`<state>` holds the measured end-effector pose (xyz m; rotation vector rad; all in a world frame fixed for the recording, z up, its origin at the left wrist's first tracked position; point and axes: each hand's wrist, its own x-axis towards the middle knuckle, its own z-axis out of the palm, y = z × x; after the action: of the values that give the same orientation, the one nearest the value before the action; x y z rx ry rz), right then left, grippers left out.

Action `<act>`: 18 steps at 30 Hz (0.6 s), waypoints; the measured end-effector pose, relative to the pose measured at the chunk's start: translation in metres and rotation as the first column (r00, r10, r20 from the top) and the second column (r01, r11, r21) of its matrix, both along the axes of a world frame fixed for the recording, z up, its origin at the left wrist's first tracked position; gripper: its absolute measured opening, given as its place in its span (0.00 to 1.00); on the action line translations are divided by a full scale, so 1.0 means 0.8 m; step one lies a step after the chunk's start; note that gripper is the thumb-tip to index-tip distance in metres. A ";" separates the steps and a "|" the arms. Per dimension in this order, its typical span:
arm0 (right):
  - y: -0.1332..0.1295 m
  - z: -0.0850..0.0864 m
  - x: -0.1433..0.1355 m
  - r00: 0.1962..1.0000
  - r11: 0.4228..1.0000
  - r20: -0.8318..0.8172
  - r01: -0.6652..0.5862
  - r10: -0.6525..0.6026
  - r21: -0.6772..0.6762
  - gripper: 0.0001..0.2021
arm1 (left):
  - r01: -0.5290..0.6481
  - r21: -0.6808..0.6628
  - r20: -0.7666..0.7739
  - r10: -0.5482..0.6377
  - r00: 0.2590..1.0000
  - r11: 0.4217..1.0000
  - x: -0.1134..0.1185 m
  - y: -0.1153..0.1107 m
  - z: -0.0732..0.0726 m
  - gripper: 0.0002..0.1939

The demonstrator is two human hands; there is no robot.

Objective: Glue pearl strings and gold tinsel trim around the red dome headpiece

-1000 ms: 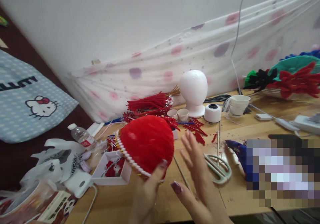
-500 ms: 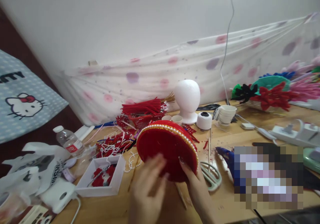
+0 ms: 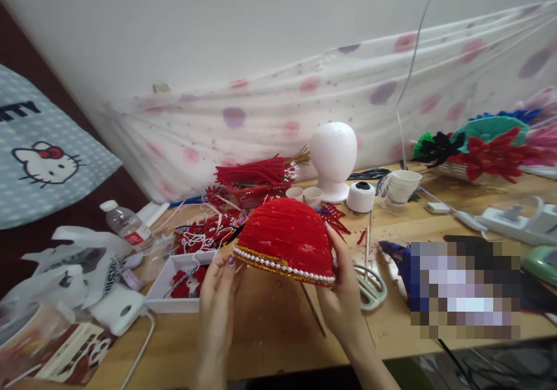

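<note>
Between my hands, above the table, is a red dome-shaped cap (image 3: 285, 236) with its rounded crown up. White beads and gold trim run along its lower rim. My right hand (image 3: 340, 288) grips the cap's right side, with part of the fingers hidden behind it. At the left end of the rim, the fingers of my left hand (image 3: 223, 280) are closed on the edge. Beyond the cap stands a white foam head (image 3: 334, 158), beside a white thread spool (image 3: 361, 197). Light green scissors (image 3: 372, 290) lie right of my right hand.
On the left are a white box (image 3: 163, 303) with red pieces, a plastic bottle (image 3: 126, 224) and plastic bags (image 3: 65, 262). A red basket (image 3: 252, 192) of red stems stands at the back. Paper cups (image 3: 402, 187), a power strip (image 3: 513, 221) and a glue gun (image 3: 398, 262) are on the right.
The cap has turned from showing its hollow inside to showing its outer crown, rim down. My left hand has moved from the opening to the left rim. The view has shifted slightly.
</note>
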<state>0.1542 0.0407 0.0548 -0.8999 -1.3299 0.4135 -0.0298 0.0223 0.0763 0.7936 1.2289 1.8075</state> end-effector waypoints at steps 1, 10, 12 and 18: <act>0.004 0.007 0.002 0.999 0.999 0.041 0.023 -0.025 0.047 0.34 | 0.017 -0.018 -0.011 -0.017 1.000 1.000 -0.003 0.003 -0.004 0.25; 0.043 0.058 0.035 0.936 0.973 0.321 0.078 -0.146 0.216 0.31 | 0.198 -0.136 -0.216 -0.224 0.950 0.971 0.007 0.003 -0.035 0.26; 0.041 0.059 0.041 0.919 0.972 0.358 0.093 -0.167 0.216 0.30 | 0.236 -0.163 -0.287 -0.275 0.918 0.958 0.019 -0.003 -0.046 0.25; 0.033 0.054 0.052 0.792 0.973 0.584 0.055 -0.180 0.225 0.30 | 0.055 -0.273 -0.635 -0.223 0.739 0.960 0.007 -0.009 -0.071 0.14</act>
<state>0.1956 0.0672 0.0984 -0.9805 -1.8477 -0.1304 -0.0243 0.0155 0.0198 1.4187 1.7369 1.2342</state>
